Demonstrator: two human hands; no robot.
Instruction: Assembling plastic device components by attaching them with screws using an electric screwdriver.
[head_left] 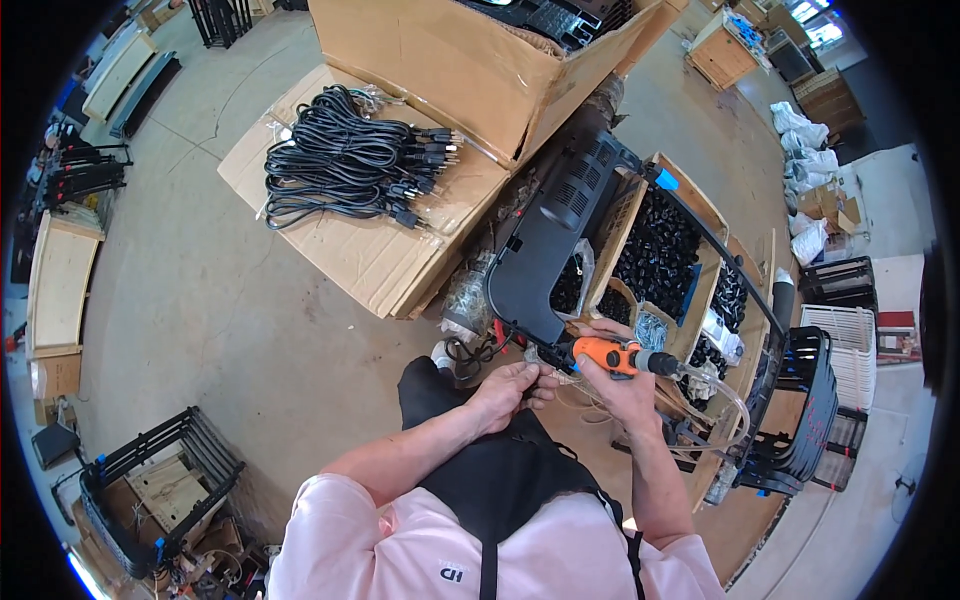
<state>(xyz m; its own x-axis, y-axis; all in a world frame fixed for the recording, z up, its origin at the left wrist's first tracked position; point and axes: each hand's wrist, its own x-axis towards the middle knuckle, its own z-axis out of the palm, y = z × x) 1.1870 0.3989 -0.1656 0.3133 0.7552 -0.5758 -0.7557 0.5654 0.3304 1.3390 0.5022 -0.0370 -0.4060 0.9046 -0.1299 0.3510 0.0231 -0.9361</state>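
Observation:
My right hand [625, 392] is wrapped round an orange and black power screwdriver [600, 352], which lies sideways with its front end toward a black plastic housing [525, 285]. From the screwdriver's rear end a clear hose [742, 405] curves down. My left hand [510, 392] is closed in a pinch just below the housing's near end, close to the screwdriver's front. Whatever sits between its fingertips is too small to make out. A black cable [475, 350] hangs in loops beside the housing, left of the screwdriver.
Bundled black power cords [345, 160] lie on a cardboard box [400, 270], beside a taller open carton [440, 70]. At right, a wooden compartment tray [690, 345] holds small black parts [655, 245] and screws [650, 328]. Black frames [800, 410] are stacked beyond it.

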